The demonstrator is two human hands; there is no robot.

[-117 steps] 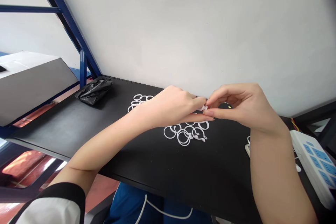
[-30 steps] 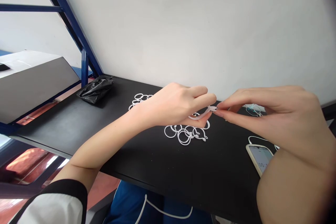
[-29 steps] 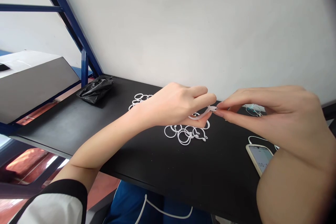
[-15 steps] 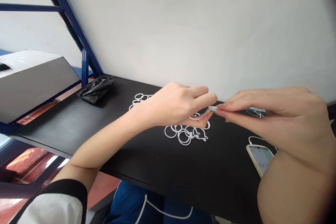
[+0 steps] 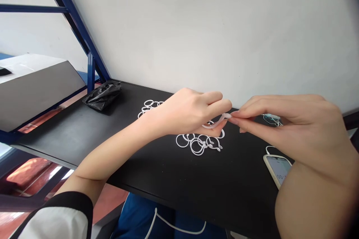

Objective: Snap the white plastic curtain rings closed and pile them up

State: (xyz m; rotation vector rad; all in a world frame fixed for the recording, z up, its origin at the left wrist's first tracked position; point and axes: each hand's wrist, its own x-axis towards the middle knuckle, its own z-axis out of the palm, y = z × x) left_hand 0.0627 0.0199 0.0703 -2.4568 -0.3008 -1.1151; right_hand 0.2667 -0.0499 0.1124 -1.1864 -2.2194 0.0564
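Observation:
Between my two hands, above the black table [image 5: 179, 179], is a white plastic ring [image 5: 212, 125] with a small clasp-like end. My left hand [image 5: 193, 114] is closed on the ring's curved body, its fingers hiding part of it. Thumb and forefinger of my right hand [image 5: 283, 119] pinch the ring's end from the right. Under my left hand lies a loose cluster of similar white rings [image 5: 198, 145], some overlapping. More white rings [image 5: 148, 104] show beyond my left forearm, partly covered by it.
A crumpled black plastic bag [image 5: 103, 95] lies at the table's far left. At the right, a phone [image 5: 276, 168] with a cable is partly behind my right arm, and a small clear-and-teal item [image 5: 272, 118] sits behind that hand. A white wall [image 5: 196, 33] and blue frame [image 5: 81, 30] bound the back.
My right hand and wrist have shifted very slightly, fingertips still on the ring's end. My left hand and the rings on the table look unmoved.

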